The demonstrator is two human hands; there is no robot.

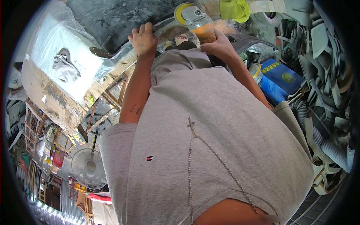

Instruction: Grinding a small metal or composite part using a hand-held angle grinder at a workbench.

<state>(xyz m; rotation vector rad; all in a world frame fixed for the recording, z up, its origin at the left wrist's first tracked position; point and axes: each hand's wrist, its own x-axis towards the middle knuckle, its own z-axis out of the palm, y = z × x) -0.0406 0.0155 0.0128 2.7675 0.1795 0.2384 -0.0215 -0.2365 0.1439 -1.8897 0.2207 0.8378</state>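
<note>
Right hand point(220, 45) clamps sander point(200, 24), upper centre; left hand point(144, 40) by dark panel point(108, 18), grip unclear; loose hold could let disc point(180, 14) skid!

A worn table point(41, 84) carries plastic sheeting point(47, 33) and a grey cloth point(66, 69).

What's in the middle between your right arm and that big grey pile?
In the head view, a blue box with yellow print lies there, between the right forearm and the heap of grey pieces.
</note>
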